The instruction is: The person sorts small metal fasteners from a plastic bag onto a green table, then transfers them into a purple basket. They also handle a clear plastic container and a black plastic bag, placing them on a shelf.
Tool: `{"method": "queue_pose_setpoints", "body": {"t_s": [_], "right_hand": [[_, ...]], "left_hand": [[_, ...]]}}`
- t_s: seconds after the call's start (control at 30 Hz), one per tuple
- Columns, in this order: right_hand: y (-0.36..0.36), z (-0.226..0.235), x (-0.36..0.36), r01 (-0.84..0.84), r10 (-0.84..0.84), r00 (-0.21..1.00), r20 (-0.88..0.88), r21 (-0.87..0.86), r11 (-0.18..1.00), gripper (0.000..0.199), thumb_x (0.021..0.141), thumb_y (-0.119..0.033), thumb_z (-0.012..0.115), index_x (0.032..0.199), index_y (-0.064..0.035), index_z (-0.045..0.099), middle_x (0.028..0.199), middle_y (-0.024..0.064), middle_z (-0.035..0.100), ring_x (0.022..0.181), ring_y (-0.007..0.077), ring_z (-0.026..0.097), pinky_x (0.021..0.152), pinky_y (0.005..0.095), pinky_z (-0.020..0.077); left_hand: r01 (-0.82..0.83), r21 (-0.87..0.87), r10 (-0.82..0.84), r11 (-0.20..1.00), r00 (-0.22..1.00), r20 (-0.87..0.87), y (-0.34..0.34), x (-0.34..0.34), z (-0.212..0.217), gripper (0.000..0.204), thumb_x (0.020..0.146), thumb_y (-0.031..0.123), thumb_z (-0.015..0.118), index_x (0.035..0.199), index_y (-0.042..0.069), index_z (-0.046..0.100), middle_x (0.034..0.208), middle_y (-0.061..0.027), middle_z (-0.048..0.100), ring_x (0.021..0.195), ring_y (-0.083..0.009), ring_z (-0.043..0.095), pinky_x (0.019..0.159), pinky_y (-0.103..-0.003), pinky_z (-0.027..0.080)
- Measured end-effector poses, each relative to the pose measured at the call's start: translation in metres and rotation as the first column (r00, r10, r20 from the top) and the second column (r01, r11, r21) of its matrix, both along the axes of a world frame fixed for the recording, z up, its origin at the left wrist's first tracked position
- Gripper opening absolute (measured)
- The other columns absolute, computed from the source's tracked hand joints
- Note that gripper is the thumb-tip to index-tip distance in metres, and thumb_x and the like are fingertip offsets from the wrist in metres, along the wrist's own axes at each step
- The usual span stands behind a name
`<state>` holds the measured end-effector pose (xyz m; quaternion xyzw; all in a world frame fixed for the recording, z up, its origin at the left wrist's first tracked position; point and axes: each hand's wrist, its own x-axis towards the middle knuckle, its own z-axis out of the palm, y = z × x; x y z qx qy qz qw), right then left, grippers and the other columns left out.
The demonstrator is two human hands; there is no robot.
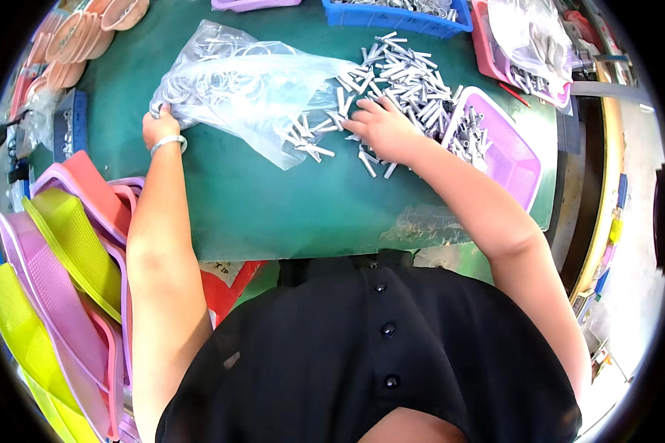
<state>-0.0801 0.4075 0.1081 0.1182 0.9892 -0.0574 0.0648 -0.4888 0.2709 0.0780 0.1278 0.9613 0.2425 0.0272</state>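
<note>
At the bag's lower left corner, my left hand [161,127] is closed on the clear plastic bag [229,81], which lies on the green tabletop [273,210]. Ring-shaped pieces show through its plastic, and its loose end spreads to the right among small silvery metal tubes. My right hand [386,133] rests palm down at the near left edge of the tube pile [414,85], its fingers apart; whether a tube lies under them is hidden. Right of that hand sits a purple basket [521,166] with more tubes in its far left part.
A blue bin [399,21] of metal parts stands at the far edge. Farther right is a pink basket [484,44] holding bagged parts. Stacked purple, pink and yellow-green baskets [74,251] crowd my left forearm. Peach bowls [77,37] and a small blue bin [70,122] line the left side.
</note>
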Motion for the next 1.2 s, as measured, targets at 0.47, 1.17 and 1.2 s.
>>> {"method": "queue_pose_setpoints", "body": {"t_s": [0.47,1.17,1.2], "right_hand": [[-0.051,-0.003,-0.062,-0.072,0.064,0.997,-0.049,-0.194,0.978,0.040,0.076,-0.024,0.061,0.115,-0.0202,0.055,0.135,0.0072,0.033,0.128,0.0285,0.024,0.097,0.0476,0.0283],[0.020,0.003,-0.047,0.224,-0.211,0.971,0.115,-0.108,0.969,0.048,0.079,-0.032,0.059,0.123,-0.0165,0.048,0.135,0.0055,0.035,0.127,0.0307,0.027,0.097,0.0538,0.0284],[0.013,-0.001,-0.036,0.178,-0.165,0.980,0.107,-0.118,0.977,0.047,0.079,-0.032,0.059,0.122,-0.0155,0.049,0.134,0.0058,0.036,0.128,0.0303,0.027,0.097,0.0533,0.0288]], "left_hand": [[0.469,0.248,-0.384,0.848,0.865,-0.323,-0.033,0.122,0.027,0.053,0.079,0.026,0.062,0.119,-0.004,0.044,0.119,-0.0253,0.044,0.115,-0.0379,0.039,0.097,-0.044,0.030],[0.662,0.282,-0.631,0.694,0.748,-0.205,-0.041,0.253,0.043,0.081,0.071,0.015,0.068,0.134,-0.003,0.020,0.134,-0.0279,0.025,0.124,-0.0412,0.025,0.103,-0.046,0.020],[0.649,0.294,-0.620,0.702,0.760,-0.196,-0.039,0.253,0.043,0.082,0.071,0.015,0.069,0.134,-0.003,0.020,0.134,-0.0278,0.025,0.124,-0.0409,0.025,0.103,-0.046,0.020]]}}
